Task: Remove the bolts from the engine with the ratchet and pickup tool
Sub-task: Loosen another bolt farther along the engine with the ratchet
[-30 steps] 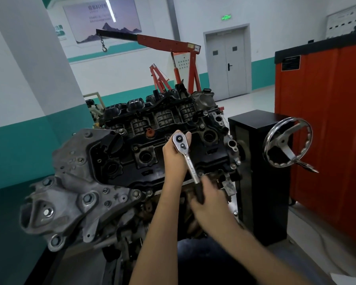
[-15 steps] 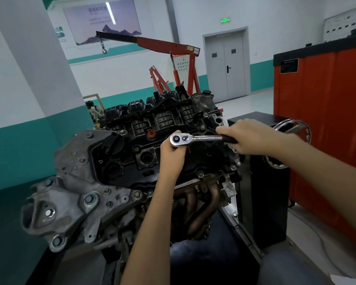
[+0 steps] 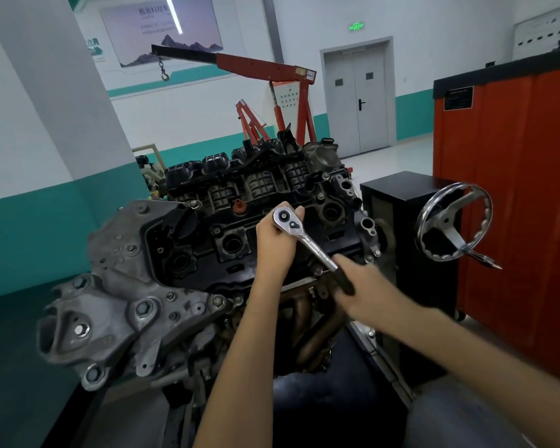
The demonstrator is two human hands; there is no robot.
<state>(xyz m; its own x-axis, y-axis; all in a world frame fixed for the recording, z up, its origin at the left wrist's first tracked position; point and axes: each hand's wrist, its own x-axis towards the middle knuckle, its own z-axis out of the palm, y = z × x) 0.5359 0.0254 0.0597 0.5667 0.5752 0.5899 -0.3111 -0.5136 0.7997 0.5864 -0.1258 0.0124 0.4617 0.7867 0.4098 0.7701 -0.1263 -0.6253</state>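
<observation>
Two hands on one ratchet. Left hand curled round its head, which sits on top of the engine, mid-cover. Right hand, blurred, wraps the black grip; handle slants toward near right.

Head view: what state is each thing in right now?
ratchet, head over the engine, handle slanting down to the right
left hand, wrapped round the ratchet head
right hand, gripping the ratchet handle, blurred
double door, closed
exit sign, lit
hoist hook, hanging bare
</observation>
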